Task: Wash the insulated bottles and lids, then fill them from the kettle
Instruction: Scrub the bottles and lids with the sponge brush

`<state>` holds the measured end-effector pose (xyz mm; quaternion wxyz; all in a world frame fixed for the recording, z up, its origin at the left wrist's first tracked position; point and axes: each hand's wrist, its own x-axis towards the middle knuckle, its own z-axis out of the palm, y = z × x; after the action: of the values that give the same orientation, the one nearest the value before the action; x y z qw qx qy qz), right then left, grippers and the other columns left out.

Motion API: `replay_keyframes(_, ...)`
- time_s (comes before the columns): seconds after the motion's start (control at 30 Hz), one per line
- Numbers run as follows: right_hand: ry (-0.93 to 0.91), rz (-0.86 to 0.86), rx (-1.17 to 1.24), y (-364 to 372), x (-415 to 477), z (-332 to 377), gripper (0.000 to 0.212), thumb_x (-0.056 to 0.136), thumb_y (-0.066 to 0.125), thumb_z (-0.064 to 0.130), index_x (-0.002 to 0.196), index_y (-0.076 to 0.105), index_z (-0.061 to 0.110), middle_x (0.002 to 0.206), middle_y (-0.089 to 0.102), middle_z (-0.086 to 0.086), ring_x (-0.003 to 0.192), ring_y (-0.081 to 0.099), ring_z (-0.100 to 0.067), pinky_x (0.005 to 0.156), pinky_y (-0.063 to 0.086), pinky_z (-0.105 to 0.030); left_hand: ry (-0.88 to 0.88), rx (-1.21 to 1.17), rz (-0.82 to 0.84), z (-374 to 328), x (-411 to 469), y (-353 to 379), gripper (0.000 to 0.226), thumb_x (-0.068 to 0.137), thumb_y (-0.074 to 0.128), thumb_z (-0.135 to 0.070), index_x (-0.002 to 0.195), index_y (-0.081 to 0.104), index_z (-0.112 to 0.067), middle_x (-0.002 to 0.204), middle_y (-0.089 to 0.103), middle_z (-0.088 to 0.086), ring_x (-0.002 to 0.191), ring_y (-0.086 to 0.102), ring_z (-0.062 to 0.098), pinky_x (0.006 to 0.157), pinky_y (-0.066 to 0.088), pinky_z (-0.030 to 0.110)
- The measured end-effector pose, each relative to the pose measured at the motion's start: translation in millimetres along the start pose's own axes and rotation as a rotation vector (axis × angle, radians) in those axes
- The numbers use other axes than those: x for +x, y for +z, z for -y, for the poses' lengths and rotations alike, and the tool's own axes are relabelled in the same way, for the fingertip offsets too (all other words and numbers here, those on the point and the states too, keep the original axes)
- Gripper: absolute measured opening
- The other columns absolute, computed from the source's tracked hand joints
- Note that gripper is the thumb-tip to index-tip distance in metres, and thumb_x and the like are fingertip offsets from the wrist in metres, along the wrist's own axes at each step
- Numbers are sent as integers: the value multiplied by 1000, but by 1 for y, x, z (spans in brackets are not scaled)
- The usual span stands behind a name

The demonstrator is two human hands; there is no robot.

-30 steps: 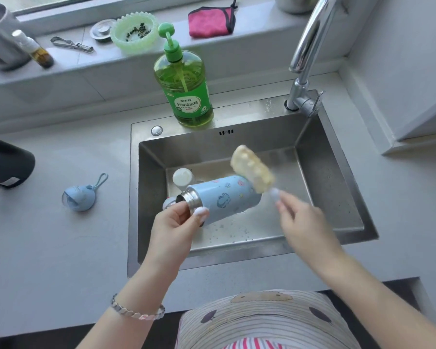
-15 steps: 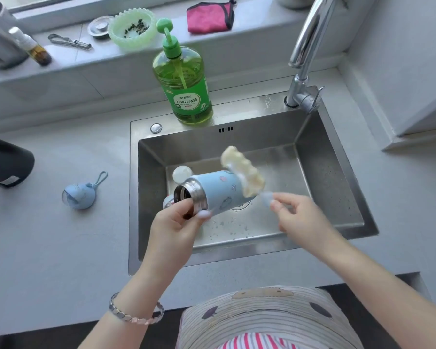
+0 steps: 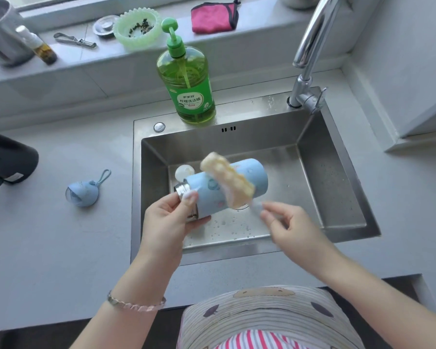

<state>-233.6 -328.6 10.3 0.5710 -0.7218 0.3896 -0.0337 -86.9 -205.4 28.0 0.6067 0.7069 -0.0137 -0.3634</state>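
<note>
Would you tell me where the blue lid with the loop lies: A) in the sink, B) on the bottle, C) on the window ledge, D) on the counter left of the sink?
D: the blue lid lies on the counter left of the sink; the bottle in the left hand shows a bare steel neck.

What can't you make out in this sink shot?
Head view:
- Inside of the bottle: its mouth faces away, and the left hand grips the neck.
- Brush handle in the right hand: motion-blurred.
- Kettle: cut off by the left edge.
- White lid in the sink: partly behind the bottle.
</note>
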Motion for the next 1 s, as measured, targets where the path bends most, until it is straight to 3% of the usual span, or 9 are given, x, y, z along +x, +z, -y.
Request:
replay_keyframes(0.1,-13,-139,-135,-3,5,-3,26,95,48,18,116,64,19,64,54,28,71,58,3,65,37,-9,-160,-174,-46,-6,4,4,23,92,52,-11,101,61,8,97,66,18,90,64,32,68,58,43)
replay_keyframes(0.2,-238,20,-253,18,-18,3,23,94,48,22,109,64,30,46,46,18,46,43,-5,49,30,-18,-223,-273,-35,-11,9,7,22,94,49,-14,96,61,5,96,64,19,86,64,29,60,59,44)
replay_keyframes(0.27,-215,-52,-281,10,-10,0,22,93,49,22,109,64,25,48,51,8,43,37,-8,49,31,-25,-255,-339,-31,-15,10,8,21,94,49,-14,96,60,4,93,65,19,80,66,28,55,59,44)
replay_keyframes(0.37,-84,-244,-216,-11,10,-5,24,94,49,19,113,64,15,80,71,-9,69,59,-22,70,46,-34,-270,-373,-79,-20,15,7,14,92,53,-12,90,59,1,87,65,16,78,65,29,57,58,47)
replay_keyframes(0.53,-235,-72,-269,8,-10,-2,22,93,51,19,108,66,23,48,55,9,46,44,-11,48,31,-22,-289,-419,-54,-18,13,7,16,93,51,-13,87,60,-1,87,65,15,77,65,28,55,58,46)
replay_keyframes(0.67,-79,-212,-98,-10,9,-6,22,94,50,17,108,67,17,80,71,5,83,64,-17,77,47,-25,-284,-417,-102,-17,14,5,15,93,51,-12,87,58,-1,83,65,13,82,63,30,56,56,49)
replay_keyframes(0.77,-162,-48,-132,3,-4,2,23,94,50,16,110,66,20,46,49,19,49,48,3,51,33,-9,-289,-431,-78,-15,14,5,17,95,50,-14,88,58,-2,90,63,13,86,63,30,58,57,48)
replay_keyframes(0.9,26,-215,55,-15,16,-8,33,94,51,19,123,58,8,58,46,21,56,45,4,60,34,-9,-282,-415,-43,-14,18,2,19,96,48,-16,85,58,-6,96,65,14,92,64,33,58,59,46)
replay_keyframes(1.0,58,-180,94,-19,16,-6,27,95,49,19,119,60,15,50,39,5,40,33,-3,42,29,-12,-312,-414,-32,-10,19,-1,20,96,48,-16,81,57,-7,97,65,14,91,64,34,57,58,46)
